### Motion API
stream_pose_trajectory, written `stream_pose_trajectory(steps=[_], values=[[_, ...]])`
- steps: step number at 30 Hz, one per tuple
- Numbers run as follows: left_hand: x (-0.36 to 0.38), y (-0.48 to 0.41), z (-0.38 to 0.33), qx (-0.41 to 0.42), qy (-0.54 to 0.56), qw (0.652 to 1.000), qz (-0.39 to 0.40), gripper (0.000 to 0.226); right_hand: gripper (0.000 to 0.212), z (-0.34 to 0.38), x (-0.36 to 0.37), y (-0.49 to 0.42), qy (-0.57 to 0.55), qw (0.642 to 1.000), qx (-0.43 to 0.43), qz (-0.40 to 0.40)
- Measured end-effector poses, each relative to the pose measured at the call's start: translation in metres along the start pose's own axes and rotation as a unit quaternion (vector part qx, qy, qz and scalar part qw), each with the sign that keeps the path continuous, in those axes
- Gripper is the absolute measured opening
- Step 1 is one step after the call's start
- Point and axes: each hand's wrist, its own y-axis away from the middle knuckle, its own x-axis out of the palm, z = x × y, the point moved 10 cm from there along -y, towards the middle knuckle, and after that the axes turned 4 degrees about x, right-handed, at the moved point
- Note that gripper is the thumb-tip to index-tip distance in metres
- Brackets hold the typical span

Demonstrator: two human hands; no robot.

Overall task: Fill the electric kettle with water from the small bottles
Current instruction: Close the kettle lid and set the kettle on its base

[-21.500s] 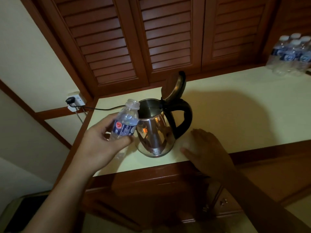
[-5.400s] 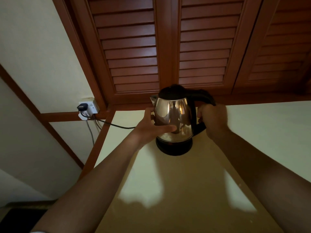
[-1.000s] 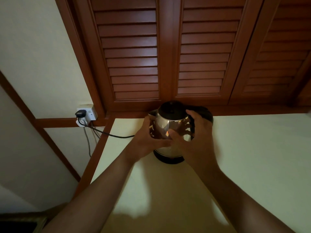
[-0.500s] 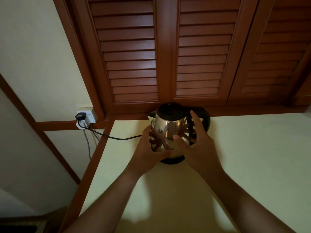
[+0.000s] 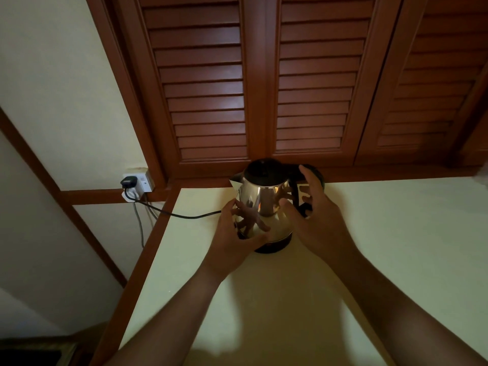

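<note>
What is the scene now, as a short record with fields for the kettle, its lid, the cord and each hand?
kettle: steel, upright on its black base, on the counter
lid: shut
cord: runs from the wall socket toward the kettle
left hand: curled round the kettle's lower left side
right hand: fingers spread at the kettle's right side; contact unclear
</note>
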Motion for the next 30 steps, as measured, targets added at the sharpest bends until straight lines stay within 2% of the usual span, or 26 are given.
stream_pose_trajectory(steps=[3, 7, 11, 15, 21, 25, 30], values=[[-0.001, 0.005, -0.001, 0.014, -0.002, 1.000, 0.006, 0.048, 0.077, 0.005, -0.006, -0.005, 0.037, 0.999, -0.013, -0.008], [-0.003, 0.011, -0.003, 0.004, 0.004, 1.000, 0.010, 0.049, 0.077, 0.005, -0.006, -0.015, 0.062, 0.998, -0.003, 0.005], [-0.004, 0.012, -0.004, -0.003, 0.011, 1.000, 0.012, 0.062, 0.064, 0.010, -0.028, -0.018, 0.134, 0.988, -0.043, -0.071], [-0.002, 0.008, -0.003, -0.005, 0.023, 1.000, 0.015, 0.049, 0.059, 0.009, -0.040, -0.024, 0.199, 0.971, -0.085, -0.103], [-0.002, 0.001, -0.005, 0.007, -0.018, 1.000, 0.007, 0.053, 0.058, 0.006, -0.032, -0.029, 0.160, 0.982, -0.088, -0.054], [-0.003, 0.002, -0.006, -0.023, -0.003, 1.000, 0.004, 0.062, 0.062, 0.003, -0.029, -0.027, 0.151, 0.985, -0.068, -0.048], [-0.005, 0.002, -0.011, -0.029, -0.023, 0.999, 0.018, 0.058, 0.066, 0.010, -0.025, -0.024, 0.141, 0.987, -0.060, -0.056]])
